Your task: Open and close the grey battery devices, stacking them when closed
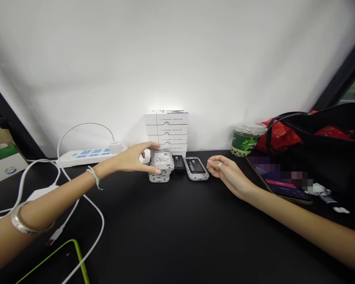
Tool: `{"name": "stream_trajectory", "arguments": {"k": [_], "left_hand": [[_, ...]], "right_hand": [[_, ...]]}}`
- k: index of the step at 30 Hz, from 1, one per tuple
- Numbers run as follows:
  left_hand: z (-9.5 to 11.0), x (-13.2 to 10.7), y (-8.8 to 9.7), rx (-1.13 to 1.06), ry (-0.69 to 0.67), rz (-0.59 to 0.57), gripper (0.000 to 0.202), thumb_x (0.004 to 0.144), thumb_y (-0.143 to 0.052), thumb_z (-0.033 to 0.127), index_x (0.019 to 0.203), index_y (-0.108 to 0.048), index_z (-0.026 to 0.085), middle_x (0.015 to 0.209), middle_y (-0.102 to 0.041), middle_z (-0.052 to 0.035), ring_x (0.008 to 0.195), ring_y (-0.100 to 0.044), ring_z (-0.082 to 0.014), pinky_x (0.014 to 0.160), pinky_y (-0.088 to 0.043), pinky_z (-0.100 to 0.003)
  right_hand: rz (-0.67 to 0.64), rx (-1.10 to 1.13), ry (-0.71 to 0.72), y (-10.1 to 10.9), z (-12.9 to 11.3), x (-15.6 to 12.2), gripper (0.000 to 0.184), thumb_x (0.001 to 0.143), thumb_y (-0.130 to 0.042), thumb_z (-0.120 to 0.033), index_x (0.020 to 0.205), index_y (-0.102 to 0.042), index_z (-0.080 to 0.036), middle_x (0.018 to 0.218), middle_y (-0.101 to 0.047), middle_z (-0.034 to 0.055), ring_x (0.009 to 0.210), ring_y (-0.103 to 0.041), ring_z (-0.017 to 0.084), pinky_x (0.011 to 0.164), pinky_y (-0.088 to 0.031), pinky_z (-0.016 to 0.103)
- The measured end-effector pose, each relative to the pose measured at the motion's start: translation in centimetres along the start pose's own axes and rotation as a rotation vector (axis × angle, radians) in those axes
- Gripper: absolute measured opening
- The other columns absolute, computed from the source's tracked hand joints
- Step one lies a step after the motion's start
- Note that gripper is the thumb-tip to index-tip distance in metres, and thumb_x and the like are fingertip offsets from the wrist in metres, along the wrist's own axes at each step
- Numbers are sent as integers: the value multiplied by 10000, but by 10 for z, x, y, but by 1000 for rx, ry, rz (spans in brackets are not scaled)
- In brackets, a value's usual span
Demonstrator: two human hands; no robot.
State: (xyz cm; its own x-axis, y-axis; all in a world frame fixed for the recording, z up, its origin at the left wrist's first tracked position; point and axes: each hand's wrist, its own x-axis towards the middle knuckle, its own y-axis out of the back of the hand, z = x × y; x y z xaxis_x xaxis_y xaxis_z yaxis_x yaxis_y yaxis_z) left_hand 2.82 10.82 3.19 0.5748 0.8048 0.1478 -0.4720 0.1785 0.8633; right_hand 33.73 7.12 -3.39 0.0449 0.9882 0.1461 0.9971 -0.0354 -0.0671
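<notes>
My left hand (133, 157) has thumb and fingers around the edges of a white palm-sized electronic device (163, 159), the top one of a small stack (159, 178). Its back is off, showing a printed label and a bare compartment. Just right of the stack lie black batteries (179, 162), partly hidden. A second such device (197, 169), with a black battery marked 3000 in it, lies on the black table. Close to its right edge is my right hand (228, 173), fingers curled together, touching nothing that I can see.
White boxes (172, 129) are stacked against the wall. Left are a power strip (85, 157), white cables (102, 225) and a green-edged object (77, 248). Right are a drink cup (245, 140), a phone (286, 189) and a black bag (322, 130).
</notes>
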Motion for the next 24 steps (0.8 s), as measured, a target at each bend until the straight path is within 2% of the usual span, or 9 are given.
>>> {"name": "stream_trajectory", "arguments": {"k": [4, 7, 10, 14, 18, 24], "left_hand": [[3, -4, -2, 16, -32, 12, 825, 711, -770, 603, 1360, -404, 248, 1391, -529, -114, 1289, -488, -309, 1027, -401, -418], [15, -16, -5, 39, -69, 46, 806, 680, -793, 592, 1285, -404, 229, 1355, -512, -117, 1246, -489, -311, 1029, -385, -429], [35, -34, -11, 57, -123, 31, 761, 601, -838, 584, 1140, -428, 237, 1275, -532, -82, 1156, -517, -299, 979, -409, -414], [58, -56, -22, 85, -217, -98, 651, 562, -849, 607, 860, -401, 239, 1198, -545, -48, 1081, -531, -278, 870, -452, -350], [70, -66, -35, 78, -138, -217, 662, 552, -844, 644, 823, -396, 239, 1042, -540, -15, 893, -556, -229, 705, -467, -308], [75, -69, -49, 94, -137, -170, 605, 632, -797, 677, 818, -442, 225, 960, -538, -8, 878, -556, -231, 755, -469, -337]], "right_hand": [[-3, 25, -5, 1, 1, 1, 272, 694, -778, -340, 772, -557, -202, 633, -502, -37, 589, -428, 118, 563, -319, 284], [4, 48, -1, 3, 4, 3, 275, 688, -784, -335, 783, -565, -199, 659, -524, -30, 610, -436, 116, 568, -328, 277], [16, 63, 8, 4, 8, 5, 289, 671, -793, -345, 768, -567, -194, 669, -541, -23, 618, -439, 114, 565, -333, 271], [29, 59, 20, 4, 10, 7, 304, 655, -796, -356, 761, -564, -190, 662, -544, -22, 612, -443, 110, 560, -334, 267], [29, 19, 41, 4, 9, 7, 311, 662, -784, -375, 765, -554, -194, 652, -532, -25, 593, -435, 108, 554, -335, 271], [7, -138, 113, 5, 10, 6, 290, 740, -700, -423, 804, -519, -206, 665, -507, -24, 591, -441, 124, 550, -347, 284]]}}
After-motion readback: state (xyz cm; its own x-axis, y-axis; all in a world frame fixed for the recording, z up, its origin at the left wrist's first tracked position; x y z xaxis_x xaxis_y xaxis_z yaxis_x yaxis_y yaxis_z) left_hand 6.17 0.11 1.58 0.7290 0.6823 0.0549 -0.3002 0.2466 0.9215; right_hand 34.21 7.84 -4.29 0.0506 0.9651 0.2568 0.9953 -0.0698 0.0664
